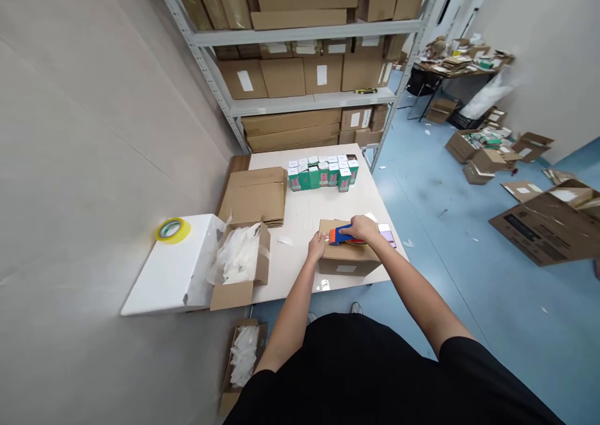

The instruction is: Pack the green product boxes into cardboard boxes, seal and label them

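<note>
A blue-and-orange plastic tape dispenser (pixel 341 235) lies along the top of a small brown cardboard box (pixel 349 261), between both hands.
The right hand (pixel 363 227) is closed around the dispenser. Its long axis points straight at the left hand (pixel 317 247), which rests fingers together on the box's top edge just beyond the dispenser's nose. The box sits under both hands on the pale bench (pixel 309 212).

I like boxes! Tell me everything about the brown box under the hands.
The small cardboard box is plain brown, closed, with a white label on its front. It lies flat near the table's front edge. The left hand rests on its left end; the right hand holds a blue-and-orange tape dispenser on its top.
</note>
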Tool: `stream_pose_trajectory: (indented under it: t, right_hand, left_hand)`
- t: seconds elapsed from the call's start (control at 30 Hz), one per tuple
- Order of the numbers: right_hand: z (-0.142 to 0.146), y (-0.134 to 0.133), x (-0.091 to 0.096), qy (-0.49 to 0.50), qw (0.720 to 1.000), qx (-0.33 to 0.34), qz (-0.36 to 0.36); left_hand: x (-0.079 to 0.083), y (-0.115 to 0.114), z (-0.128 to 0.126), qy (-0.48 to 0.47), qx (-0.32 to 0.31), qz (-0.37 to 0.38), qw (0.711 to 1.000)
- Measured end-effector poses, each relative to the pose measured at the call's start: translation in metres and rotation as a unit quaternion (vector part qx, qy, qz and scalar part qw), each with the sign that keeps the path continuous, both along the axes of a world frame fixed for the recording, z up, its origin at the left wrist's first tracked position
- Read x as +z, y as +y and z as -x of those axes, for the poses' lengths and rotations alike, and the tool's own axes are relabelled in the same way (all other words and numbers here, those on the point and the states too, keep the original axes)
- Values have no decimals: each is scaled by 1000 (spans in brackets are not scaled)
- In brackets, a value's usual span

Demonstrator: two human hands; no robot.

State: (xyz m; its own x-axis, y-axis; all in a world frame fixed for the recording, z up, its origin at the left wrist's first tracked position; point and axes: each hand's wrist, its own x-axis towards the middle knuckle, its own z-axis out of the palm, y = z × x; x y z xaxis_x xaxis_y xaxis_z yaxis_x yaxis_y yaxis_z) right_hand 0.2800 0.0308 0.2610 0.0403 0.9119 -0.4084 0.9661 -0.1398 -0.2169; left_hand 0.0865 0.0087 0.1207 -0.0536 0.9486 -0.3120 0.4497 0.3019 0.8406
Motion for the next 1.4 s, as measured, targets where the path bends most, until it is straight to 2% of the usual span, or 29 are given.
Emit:
stream_pose_trajectory:
  t: [0.13, 0.3, 0.4, 0.5, 0.77, 0.87, 1.03, 1.17, 1.3, 1.4]
  right_hand:
    - [-33, 0, 3, 1, 1000, 1, 7]
    - [-66, 3, 0, 15, 1000, 23, 7]
    - [-90, 1, -3, 10, 1000, 11, -8]
    - [-126, -5, -4, -1, 1000, -12, -12]
    - [-259, -49, -13, -39, 995, -96, -3]
    - [-279, -58, -24, -20, 993, -116, -12]
    - [-268, -52, -44, 19, 993, -114, -19]
    - [-242, -52, -53, 73, 990, -121, -24]
    - [-194, -52, -56, 145, 982, -106, -53]
    - [-140, -44, -53, 181, 977, -79, -84]
  left_hand:
    - [3, -1, -33, 1, 0, 26, 1000]
    - [3, -1, -53, 7, -15, 16, 1000]
    - [1, 4, -56, 21, -24, 16, 999]
    - [-2, 7, -54, 34, -26, 10, 999]
    - [-8, 8, -51, 50, -26, 6, 998]
    - [-5, 9, -50, 48, -24, 8, 999]
    - [-1, 13, -42, 37, -31, 1, 999]
    - [-6, 17, -14, 41, -17, 3, 999]
    - [-14, 21, 36, 68, 21, 2, 997]
    - [-10, 22, 75, 127, 65, 20, 989]
